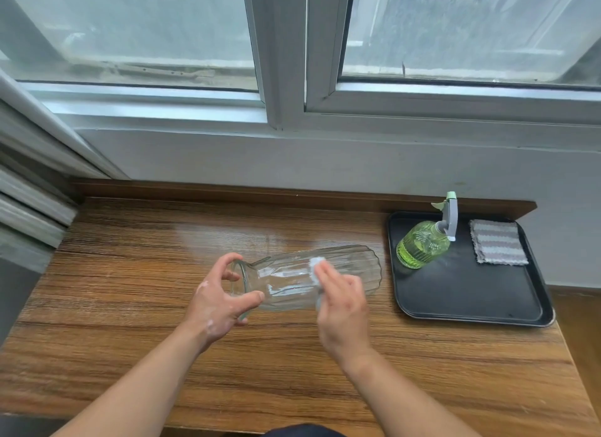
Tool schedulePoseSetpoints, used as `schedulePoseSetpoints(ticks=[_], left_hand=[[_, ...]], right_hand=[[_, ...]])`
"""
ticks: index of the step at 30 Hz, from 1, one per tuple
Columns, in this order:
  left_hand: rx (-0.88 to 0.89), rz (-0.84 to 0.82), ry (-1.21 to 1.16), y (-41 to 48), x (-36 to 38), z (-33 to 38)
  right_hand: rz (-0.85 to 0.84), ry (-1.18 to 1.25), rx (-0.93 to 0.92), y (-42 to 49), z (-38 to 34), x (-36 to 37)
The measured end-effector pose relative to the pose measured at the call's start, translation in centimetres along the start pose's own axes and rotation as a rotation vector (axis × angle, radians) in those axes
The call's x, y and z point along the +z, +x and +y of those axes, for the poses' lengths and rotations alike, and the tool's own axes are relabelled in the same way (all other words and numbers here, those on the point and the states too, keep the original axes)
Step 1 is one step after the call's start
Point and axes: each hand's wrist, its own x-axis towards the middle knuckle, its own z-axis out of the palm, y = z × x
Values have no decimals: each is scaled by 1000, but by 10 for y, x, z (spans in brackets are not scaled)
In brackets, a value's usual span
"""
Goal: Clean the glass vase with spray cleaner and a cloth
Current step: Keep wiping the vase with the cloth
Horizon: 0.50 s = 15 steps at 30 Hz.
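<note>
Vase (pixel 289 279) is clear ribbed glass, on its side over the wooden table (pixel 130 274), roughly centre, mouth pointing left, base pointing right toward the tray (pixel 471 293). Can't tell if the glass touches the tabletop or sits just above it. Left hand (pixel 214 303) grips the mouth end: thumb along the near side of the neck, fingers curled over the far side of the rim. Right hand (pixel 341 303) is on the vase's midsection, fingers mostly straight and lying flat on a pale cloth (pixel 317 263), pressing it against the glass, not wrapped round it. Cloth shows past the fingertips and again at the near edge of the hand; the rest is under the palm. Thumb position unclear. Both forearms are bare, coming in from the bottom edge. Tray is black, on the right end of the table, just beside the vase base but apart from it. On it: green spray bottle (pixel 422 245) with a grey trigger head, upright in the back-left area, nozzle facing left; a folded striped grey rag (pixel 499 246) lies flat in the back-right corner, apart from the bottle. Pale sheen on the wood behind the vase. Window (pixel 455 30) with grey frames runs along the wall behind the table.
</note>
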Motion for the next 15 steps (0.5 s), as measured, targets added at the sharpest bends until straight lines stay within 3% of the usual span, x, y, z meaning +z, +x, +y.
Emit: schedulePoseSetpoints(ticks=[5,10,15], left_hand=[[3,-7,-21,-3,-1,-3],[14,-12,-15,-5,-1,-5],[45,2,33,-7,3,0]], right_hand=[[-83,6,-207,-7,-12,4],[30,1,111,11,45,-24],[21,34,-42,-3,-6,-3]])
